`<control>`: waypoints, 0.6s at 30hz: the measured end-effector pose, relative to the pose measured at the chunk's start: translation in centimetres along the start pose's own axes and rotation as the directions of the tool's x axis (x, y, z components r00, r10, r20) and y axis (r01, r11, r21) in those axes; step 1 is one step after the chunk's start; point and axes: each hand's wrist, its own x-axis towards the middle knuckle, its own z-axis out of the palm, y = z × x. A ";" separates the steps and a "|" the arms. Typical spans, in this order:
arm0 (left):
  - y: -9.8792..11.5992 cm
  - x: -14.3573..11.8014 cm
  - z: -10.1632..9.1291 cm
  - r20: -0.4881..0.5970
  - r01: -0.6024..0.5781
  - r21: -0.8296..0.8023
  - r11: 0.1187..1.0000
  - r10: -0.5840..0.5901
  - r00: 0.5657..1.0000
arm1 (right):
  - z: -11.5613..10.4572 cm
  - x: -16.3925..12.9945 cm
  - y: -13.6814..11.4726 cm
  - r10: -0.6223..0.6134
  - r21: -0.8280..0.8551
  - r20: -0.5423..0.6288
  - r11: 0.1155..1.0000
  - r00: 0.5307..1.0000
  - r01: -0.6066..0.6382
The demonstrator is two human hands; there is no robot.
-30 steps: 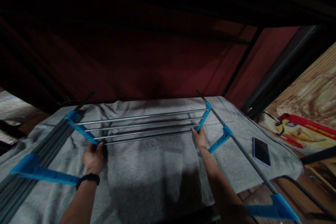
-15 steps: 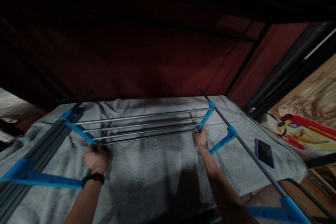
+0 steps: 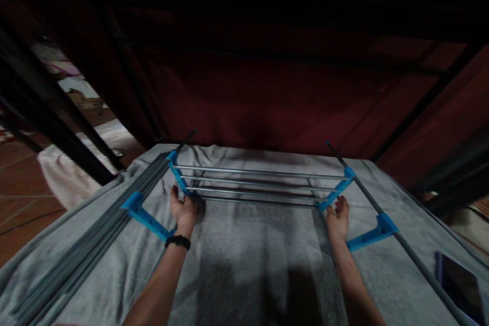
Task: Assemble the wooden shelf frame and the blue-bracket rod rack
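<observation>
A rack section of several parallel grey metal tubes spans between a left blue plastic bracket and a right blue bracket. My left hand, with a black band on its wrist, is beside the near end of the left bracket, its fingers apart. By the near end of the right bracket is my right hand, fingers spread and loosely curled. Both brackets are fixed to long side poles. Closer in, a second left bracket and a second right bracket point inward with no tubes seen between them.
A grey blanket lies under the rack. Several loose grey tubes lie along the left side. A phone rests at the lower right. Behind hangs a dark red cloth; dark frame posts stand at the left.
The view has turned left, so the rack appears further right and more floor shows at the left. Both hands have loosened from the bracket ends, and their fingers have spread.
</observation>
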 end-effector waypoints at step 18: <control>25.4 4.6 -1.4 0.088 -0.386 0.147 0.911 0.377 0.922 | 8.4 -5.5 -20.3 -0.748 -0.100 0.467 0.485 0.472 0.868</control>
